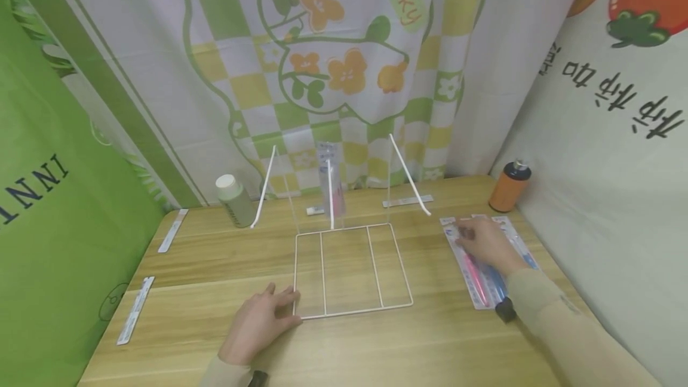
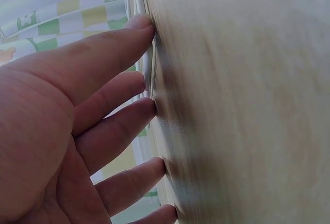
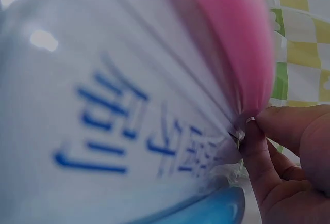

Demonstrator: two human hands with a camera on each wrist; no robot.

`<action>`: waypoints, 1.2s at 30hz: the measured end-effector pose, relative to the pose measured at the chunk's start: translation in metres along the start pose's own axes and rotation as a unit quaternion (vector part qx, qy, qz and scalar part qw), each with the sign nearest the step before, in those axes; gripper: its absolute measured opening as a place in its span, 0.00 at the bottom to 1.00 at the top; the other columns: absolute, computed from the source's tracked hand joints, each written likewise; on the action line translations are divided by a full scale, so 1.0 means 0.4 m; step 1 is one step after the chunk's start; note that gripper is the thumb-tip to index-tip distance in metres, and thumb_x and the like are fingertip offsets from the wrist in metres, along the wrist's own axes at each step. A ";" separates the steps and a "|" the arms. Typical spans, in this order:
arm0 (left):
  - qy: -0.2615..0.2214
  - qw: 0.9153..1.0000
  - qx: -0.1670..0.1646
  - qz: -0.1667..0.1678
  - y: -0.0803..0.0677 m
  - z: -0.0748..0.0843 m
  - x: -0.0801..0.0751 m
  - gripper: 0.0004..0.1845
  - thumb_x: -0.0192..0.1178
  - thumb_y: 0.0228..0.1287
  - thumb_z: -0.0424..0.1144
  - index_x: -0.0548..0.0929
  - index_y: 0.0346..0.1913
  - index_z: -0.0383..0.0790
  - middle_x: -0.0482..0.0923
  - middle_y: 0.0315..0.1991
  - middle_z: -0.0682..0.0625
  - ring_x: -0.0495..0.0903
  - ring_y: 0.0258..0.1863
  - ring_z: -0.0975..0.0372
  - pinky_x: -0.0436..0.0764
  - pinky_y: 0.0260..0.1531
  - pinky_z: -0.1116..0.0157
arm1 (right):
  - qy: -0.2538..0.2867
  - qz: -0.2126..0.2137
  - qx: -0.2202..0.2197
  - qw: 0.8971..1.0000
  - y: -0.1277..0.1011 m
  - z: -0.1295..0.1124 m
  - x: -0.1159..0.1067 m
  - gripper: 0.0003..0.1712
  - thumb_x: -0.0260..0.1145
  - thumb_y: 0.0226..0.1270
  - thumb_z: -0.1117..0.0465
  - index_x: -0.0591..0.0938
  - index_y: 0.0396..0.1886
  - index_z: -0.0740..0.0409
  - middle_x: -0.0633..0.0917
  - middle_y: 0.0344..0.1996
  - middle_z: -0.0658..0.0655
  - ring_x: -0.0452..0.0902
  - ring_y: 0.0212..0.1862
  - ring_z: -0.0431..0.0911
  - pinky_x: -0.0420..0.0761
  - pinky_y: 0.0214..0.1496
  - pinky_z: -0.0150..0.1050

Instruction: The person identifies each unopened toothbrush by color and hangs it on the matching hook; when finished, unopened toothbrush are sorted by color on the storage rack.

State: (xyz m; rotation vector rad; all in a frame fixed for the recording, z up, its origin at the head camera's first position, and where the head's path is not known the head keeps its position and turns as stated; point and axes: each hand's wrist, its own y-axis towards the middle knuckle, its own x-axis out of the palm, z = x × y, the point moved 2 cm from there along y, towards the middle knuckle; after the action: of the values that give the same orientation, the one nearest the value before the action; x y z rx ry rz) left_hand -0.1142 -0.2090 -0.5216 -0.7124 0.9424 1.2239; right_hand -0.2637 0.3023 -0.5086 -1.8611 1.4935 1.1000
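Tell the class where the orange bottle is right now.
In the head view, the orange bottle is near the back right corner of the table, just beyond the toothbrush packs at the right hand.

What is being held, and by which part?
The right hand pinches a toothbrush package by its plastic, near the far end; the left hand holds nothing.

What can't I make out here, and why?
Head view: upper end of the slim blue plastic handle, hidden by the right hand.
Head view: grey-green cylindrical bottle's lettering, too small.
Right wrist view: smaller blue print on the clear plastic pack, blurred.
Left wrist view: rest of the left hand, cut off by the picture's edges.
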 end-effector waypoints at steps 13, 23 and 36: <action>-0.007 1.000 -0.006 0.001 -0.005 0.004 -0.002 0.28 0.79 0.61 0.52 0.90 0.63 0.49 0.84 0.66 0.52 0.73 0.72 0.33 0.69 0.68 0.28 | -0.027 -0.021 0.006 0.999 0.016 0.010 0.010 0.29 0.75 0.71 0.61 0.81 0.68 0.68 0.86 0.32 0.53 0.80 0.36 0.50 0.85 0.45 0.55; -0.005 1.000 0.001 0.009 -0.002 0.002 -0.002 0.27 0.80 0.60 0.52 0.91 0.61 0.50 0.85 0.65 0.52 0.75 0.70 0.33 0.72 0.66 0.28 | -0.031 -0.007 0.013 0.999 0.012 -0.001 0.013 0.24 0.72 0.72 0.63 0.84 0.65 0.67 0.86 0.57 0.74 0.83 0.57 0.70 0.79 0.61 0.71; -0.003 1.000 0.005 0.012 -0.001 -0.001 -0.001 0.27 0.80 0.61 0.52 0.90 0.62 0.49 0.85 0.65 0.53 0.75 0.71 0.33 0.73 0.66 0.29 | -0.001 0.019 0.003 1.000 0.006 -0.016 0.011 0.24 0.71 0.75 0.63 0.82 0.66 0.68 0.83 0.61 0.75 0.82 0.58 0.70 0.80 0.61 0.70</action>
State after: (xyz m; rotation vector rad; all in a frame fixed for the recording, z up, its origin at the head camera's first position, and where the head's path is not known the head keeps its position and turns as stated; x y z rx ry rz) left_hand -0.1140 -0.2094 -0.5212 -0.6908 0.9541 1.2398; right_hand -0.2639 0.2943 -0.5088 -1.8347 1.5358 1.1129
